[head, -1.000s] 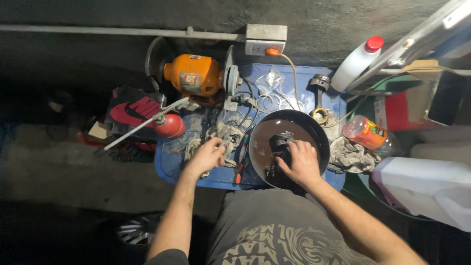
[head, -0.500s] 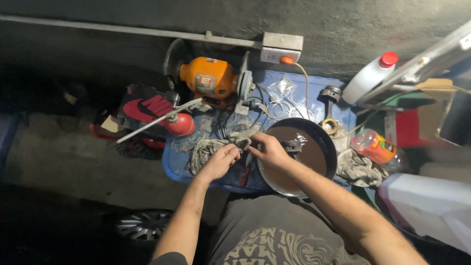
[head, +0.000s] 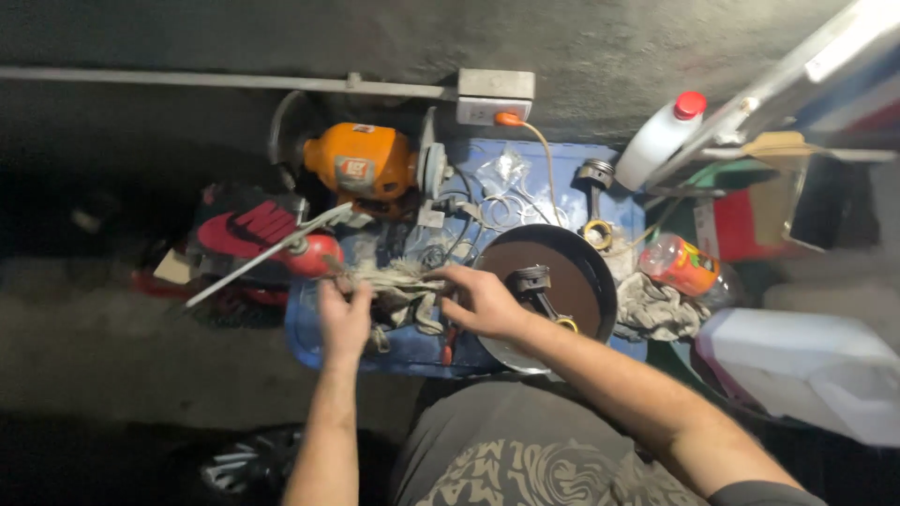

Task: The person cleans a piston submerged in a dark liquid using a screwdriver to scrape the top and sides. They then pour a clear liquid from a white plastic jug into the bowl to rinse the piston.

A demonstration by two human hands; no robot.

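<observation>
Both hands have come off the pan side and met over the rag [head: 398, 286]. A second ago the right hand [head: 483, 302] was down in the pan [head: 548, 290] on the piston [head: 534, 281]; now it pinches the rag's right end, while the left hand [head: 345, 319] has slid leftward and closed on the other end. The rag is drawn out between them, the hands apart and each clamped on cloth. So the work looks to have turned from the piston to the rag. It lies over the blue tabletop [head: 319, 328], just left of the pan, with the orange grinder [head: 361, 164] beyond it.
</observation>
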